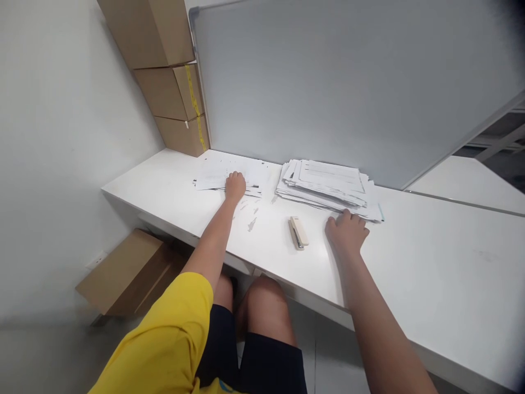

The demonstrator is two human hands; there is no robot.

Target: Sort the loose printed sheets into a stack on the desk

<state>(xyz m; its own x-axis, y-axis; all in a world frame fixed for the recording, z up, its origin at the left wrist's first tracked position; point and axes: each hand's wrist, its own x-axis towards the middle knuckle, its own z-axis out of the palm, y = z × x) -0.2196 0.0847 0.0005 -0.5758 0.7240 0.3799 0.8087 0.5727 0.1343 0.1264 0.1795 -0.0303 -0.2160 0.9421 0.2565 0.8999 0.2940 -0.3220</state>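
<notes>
My left hand [235, 187] is on a low, uneven pile of white paper sheets [211, 178] at the left of the desk. Its fingers are bent and close together at the sheets' front edge; the fingertips are partly hidden. At the front right corner of a thicker paper stack [324, 183] rests my right hand [348, 232], fingers apart, fingertips at the lowest sheets and nothing gripped. A cream stapler [298, 233] lies on the desk between my hands, nearer the right one, and neither hand touches it.
The white desk [435, 268] runs across the view. A large grey board [348, 82] stands along its back edge. Stacked cardboard boxes [180, 134] rise at the back left corner. Below the desk on the left is an open cardboard box [123, 268].
</notes>
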